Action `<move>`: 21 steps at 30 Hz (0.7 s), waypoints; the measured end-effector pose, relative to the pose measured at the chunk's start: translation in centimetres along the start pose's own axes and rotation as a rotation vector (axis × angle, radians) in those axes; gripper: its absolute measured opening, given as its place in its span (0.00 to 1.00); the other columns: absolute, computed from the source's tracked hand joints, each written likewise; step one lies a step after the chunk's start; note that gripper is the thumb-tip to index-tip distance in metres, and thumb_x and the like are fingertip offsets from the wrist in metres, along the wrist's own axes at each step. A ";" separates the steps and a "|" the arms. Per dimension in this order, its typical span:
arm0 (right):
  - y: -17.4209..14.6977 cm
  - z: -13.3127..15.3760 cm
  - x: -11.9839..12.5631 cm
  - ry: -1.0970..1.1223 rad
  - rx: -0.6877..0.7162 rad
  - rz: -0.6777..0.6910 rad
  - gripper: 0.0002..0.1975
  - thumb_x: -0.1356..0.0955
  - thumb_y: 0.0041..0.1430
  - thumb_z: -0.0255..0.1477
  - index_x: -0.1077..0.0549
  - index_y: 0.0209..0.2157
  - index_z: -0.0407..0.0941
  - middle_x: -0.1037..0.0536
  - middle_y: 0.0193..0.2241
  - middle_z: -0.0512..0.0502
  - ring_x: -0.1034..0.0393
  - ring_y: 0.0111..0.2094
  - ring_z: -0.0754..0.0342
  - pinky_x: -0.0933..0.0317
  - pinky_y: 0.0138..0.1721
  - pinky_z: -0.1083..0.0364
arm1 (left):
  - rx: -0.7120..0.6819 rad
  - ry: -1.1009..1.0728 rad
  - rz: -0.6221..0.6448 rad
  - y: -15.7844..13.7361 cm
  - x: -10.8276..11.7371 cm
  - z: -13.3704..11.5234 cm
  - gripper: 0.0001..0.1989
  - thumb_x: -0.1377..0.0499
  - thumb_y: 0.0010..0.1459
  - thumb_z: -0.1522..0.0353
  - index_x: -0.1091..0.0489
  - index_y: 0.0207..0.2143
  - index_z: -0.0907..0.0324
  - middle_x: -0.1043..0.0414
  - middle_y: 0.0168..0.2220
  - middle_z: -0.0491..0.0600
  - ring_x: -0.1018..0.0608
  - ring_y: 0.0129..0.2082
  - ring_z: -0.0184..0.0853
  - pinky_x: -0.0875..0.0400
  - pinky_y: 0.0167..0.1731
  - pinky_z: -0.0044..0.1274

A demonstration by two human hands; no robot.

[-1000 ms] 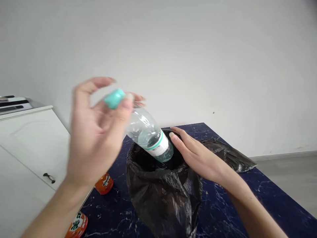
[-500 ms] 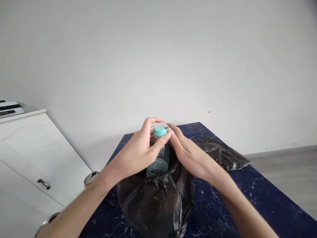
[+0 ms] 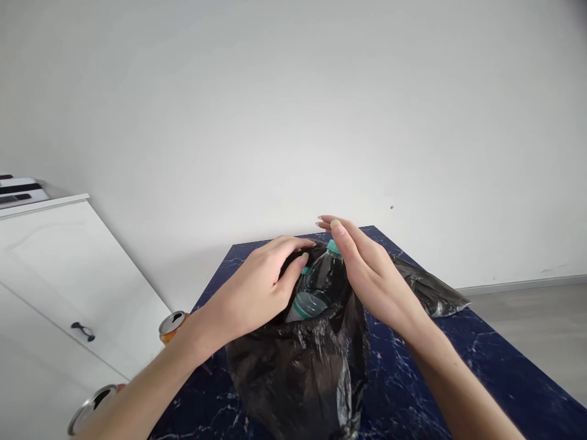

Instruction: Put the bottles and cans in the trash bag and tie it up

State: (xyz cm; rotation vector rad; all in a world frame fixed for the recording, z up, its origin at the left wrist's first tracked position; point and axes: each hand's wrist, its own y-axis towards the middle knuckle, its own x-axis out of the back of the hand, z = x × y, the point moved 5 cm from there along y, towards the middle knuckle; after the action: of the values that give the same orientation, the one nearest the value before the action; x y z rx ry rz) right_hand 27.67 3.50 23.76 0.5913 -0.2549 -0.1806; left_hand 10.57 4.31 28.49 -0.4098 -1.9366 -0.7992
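Observation:
A black plastic bag (image 3: 298,379) stands with its mouth up on the dark blue marbled table. Inside its mouth a clear plastic bottle (image 3: 324,272) with a teal cap leans to the right. Another bit of teal, perhaps a second cap (image 3: 305,269), shows beside it under my left thumb. My left hand (image 3: 263,284) curves over the left side of the mouth, thumb and forefinger apart, its other fingers partly hidden. My right hand (image 3: 367,263) lies along the right side, fingers stretched out and thumb close by the bottle's cap; whether it touches is hard to tell.
Two opened drink cans, a nearer can (image 3: 89,410) and a farther can (image 3: 172,324), stand left of my left forearm. A flat black plastic bag (image 3: 431,290) lies at the table's right. A white cabinet (image 3: 50,275) stands left; a wall rises behind.
The capped bottle has sunk lower and tipped to the right. My left hand has moved off its cap to the bag's left side, and my right hand has shifted right.

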 end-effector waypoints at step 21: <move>-0.9 0.4 -0.2 -0.091 -0.025 -0.156 0.23 0.36 0.75 0.49 0.25 0.60 0.51 0.23 0.64 0.38 0.27 0.63 0.38 0.29 0.56 0.40 | 0.735 0.556 -0.111 -18.3 4.0 20.5 0.45 0.49 0.64 0.43 0.35 0.68 0.69 0.32 0.68 0.73 0.34 0.71 0.68 0.37 0.66 0.54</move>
State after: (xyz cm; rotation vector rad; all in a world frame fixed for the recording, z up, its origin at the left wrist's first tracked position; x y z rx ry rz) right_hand 27.24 2.60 23.53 0.5788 -0.2940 -0.3615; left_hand -15.47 4.79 18.87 0.3381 -1.5822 -0.1844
